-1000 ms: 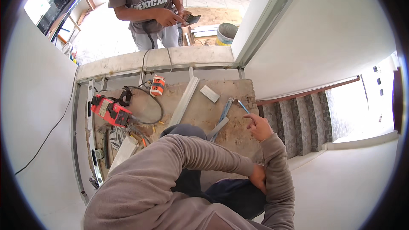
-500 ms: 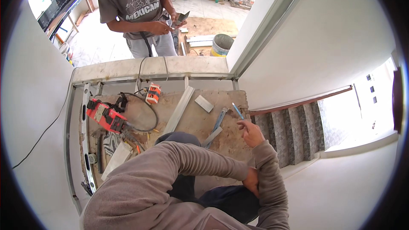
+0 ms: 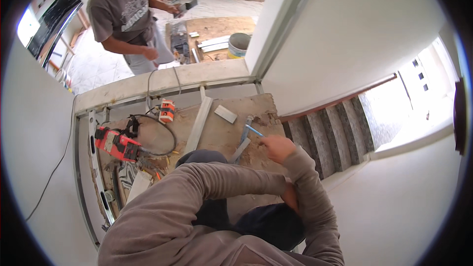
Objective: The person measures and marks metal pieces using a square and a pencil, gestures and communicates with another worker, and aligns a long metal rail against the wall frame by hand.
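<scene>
My right hand (image 3: 278,148) is closed around a slim blue pen (image 3: 254,130), which points away from me and to the left over the brown board. My left forearm crosses in front of me, and my left hand (image 3: 290,198) rests beside the right forearm above my knee; its fingers are hidden. Left of the pen lies a long bluish tool (image 3: 245,132), with a short grey metal strip (image 3: 240,151) across it. Farther off are a short pale metal offcut (image 3: 225,114) and a long pale metal channel (image 3: 199,124).
A red power tool (image 3: 117,144) with a black cable, an orange-and-white box (image 3: 167,111) and a long level (image 3: 100,167) lie on the board (image 3: 266,108) at left. Grey stairs (image 3: 322,138) descend at right. Beyond the ledge (image 3: 197,79), a co-worker (image 3: 123,19) stands near a bucket (image 3: 239,45).
My right hand has shifted left, and the pen has tipped farther left. The co-worker has turned aside with hands apart, one still holding a dark angled piece. The whole view has shifted slightly.
</scene>
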A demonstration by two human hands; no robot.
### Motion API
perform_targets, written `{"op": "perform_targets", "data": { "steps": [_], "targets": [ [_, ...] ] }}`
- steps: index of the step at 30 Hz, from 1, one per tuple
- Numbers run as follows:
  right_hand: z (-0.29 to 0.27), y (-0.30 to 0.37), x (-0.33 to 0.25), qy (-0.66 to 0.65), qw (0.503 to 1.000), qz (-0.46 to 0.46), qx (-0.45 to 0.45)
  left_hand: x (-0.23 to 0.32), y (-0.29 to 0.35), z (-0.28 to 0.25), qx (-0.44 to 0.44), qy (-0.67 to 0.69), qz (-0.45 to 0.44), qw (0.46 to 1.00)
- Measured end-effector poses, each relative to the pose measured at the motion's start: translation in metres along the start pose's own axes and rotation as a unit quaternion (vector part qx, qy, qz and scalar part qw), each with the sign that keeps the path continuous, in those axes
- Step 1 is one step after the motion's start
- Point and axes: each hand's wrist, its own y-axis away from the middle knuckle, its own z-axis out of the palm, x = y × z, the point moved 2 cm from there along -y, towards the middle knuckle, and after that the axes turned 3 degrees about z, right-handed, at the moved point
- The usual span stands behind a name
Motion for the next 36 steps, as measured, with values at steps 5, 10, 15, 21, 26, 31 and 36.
{"op": "perform_targets", "data": {
  "steps": [5,10,15,21,26,31,36],
  "targets": [
    [-0.105,0.031,-0.162,0.005,0.912,-0.35,0.215,-0.004,0.002,-0.003,-0.036,0.011,-0.064,0.997],
    [-0.15,0.098,-0.202,0.109,0.876,-0.406,0.236,-0.003,0.001,-0.027,-0.038,-0.101,-0.049,0.993],
    [-0.161,0.128,-0.187,0.124,0.879,-0.405,0.22,0.007,0.02,-0.032,0.012,-0.165,-0.062,0.984],
    [-0.165,0.125,-0.189,0.09,0.892,-0.397,0.198,0.032,0.029,-0.031,0.059,-0.185,-0.086,0.977],
    [-0.144,0.088,-0.237,-0.018,0.904,-0.389,0.177,0.012,0.019,-0.018,0.059,-0.164,-0.076,0.982],
    [-0.125,0.064,-0.328,-0.095,0.88,-0.443,0.145,0.019,0.025,-0.017,0.079,-0.158,-0.092,0.98],
    [-0.105,0.056,-0.307,-0.092,0.892,-0.428,0.115,0.011,0.025,-0.013,0.046,-0.154,-0.122,0.979]
  ]
}}
